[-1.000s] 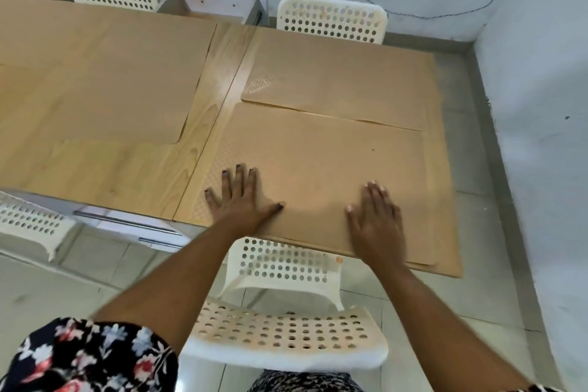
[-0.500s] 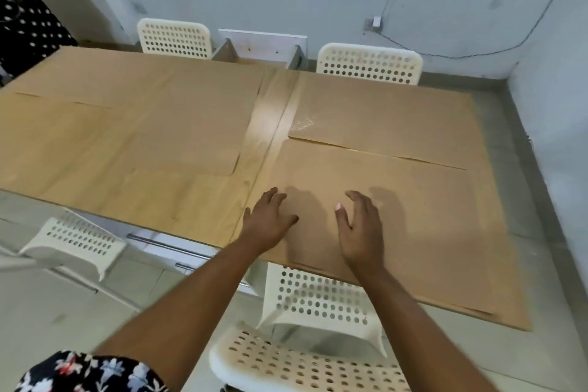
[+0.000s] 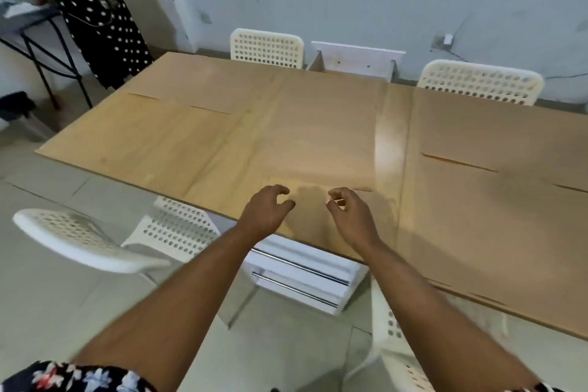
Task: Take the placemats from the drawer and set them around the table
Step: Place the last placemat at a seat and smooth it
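Left hand [image 3: 265, 212] loosely curled above the near edge of the table [image 3: 389, 149], fingers [image 3: 280, 189] bent, empty. Right hand [image 3: 351, 212] just beside it, likewise half-curled, thumb near forefinger, nothing pinched between them so far as could be told. Beneath both, a tan placemat [image 3: 318, 137] spread over the middle of the tabletop, barely distinguishable from the wood. Further out, placemats [image 3: 496, 213] covering the right end, overlapping along a lifted seam, and more mats [image 3: 152, 137] on the left end. Below the table edge, white drawers [image 3: 302, 277] with metal handles, seemingly closed. White perforated chairs [image 3: 95, 242] around the sides. Beyond the far edge, an open white drawer [image 3: 356, 59] near the wall.

Judged nearly complete, with only straightening left. Likely trouble: a light mat skidding under a careless push and riding onto its neighbour, worsening the overlaps. Also a mat overhanging the near edge, easily caught by a sleeve or chair back and dragged off.
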